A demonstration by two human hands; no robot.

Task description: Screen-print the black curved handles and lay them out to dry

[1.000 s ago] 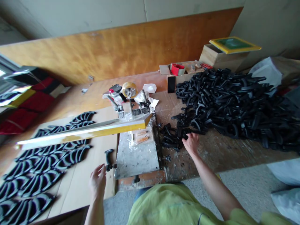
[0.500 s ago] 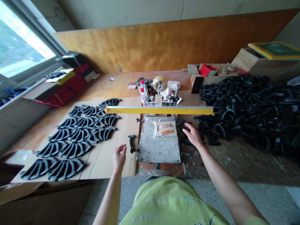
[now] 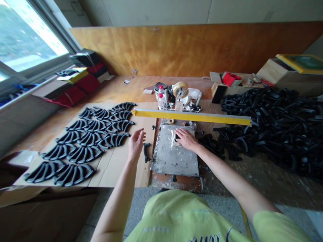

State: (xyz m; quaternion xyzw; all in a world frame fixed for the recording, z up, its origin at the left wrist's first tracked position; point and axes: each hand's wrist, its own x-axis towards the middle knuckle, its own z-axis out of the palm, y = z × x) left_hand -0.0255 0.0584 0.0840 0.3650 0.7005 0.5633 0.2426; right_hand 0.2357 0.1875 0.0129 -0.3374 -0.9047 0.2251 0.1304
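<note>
Handle (image 3: 176,137), black and mostly hidden, sits on the upper part of the metal plate (image 3: 174,163), under the fingertips of the right hand (image 3: 186,138). That hand reaches in flat from the right, fingers together and pointing left, touching the handle; whether they close around it or only press on it, I cannot tell. The left hand (image 3: 136,144) hangs over the cardboard (image 3: 121,164), left of the plate, its fingers loosely curled with a gap to the thumb and nothing visible in its grip. Just beside it, near the plate's left edge, lies a second handle (image 3: 146,152).

Farther left, fanned rows (image 3: 84,148) of black handles cover much of the cardboard. Right of the plate, a small heap (image 3: 213,144) of black parts lies near the edge, and a big pile (image 3: 280,131) spreads beyond it. A yellow bar (image 3: 191,116) crosses beyond both hands, its right end in front of the pile in this view. Behind it stand a tape roll (image 3: 180,90), two red-capped bottles (image 3: 160,98) and a tub (image 3: 158,86). An orange-brown board (image 3: 189,50) lines the back of the table (image 3: 113,88).
</note>
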